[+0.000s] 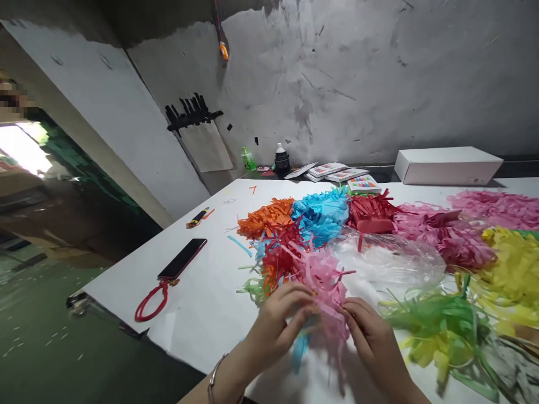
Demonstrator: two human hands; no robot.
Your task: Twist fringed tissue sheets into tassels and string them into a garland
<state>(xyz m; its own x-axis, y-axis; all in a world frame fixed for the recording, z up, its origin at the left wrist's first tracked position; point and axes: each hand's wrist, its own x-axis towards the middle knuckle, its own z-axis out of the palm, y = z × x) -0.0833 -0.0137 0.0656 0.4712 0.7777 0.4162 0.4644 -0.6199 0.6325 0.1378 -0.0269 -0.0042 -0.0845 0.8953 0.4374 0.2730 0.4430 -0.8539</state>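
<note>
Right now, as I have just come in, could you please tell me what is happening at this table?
A person is working with bare hands on a bunch of pink paper strips. The right hand seems to pinch some strips, and the left hand is at the same bunch, though its exact grip is hard to see. Orange paper and blue paper lie beyond on the white table. A phone lies off to the left.
</note>
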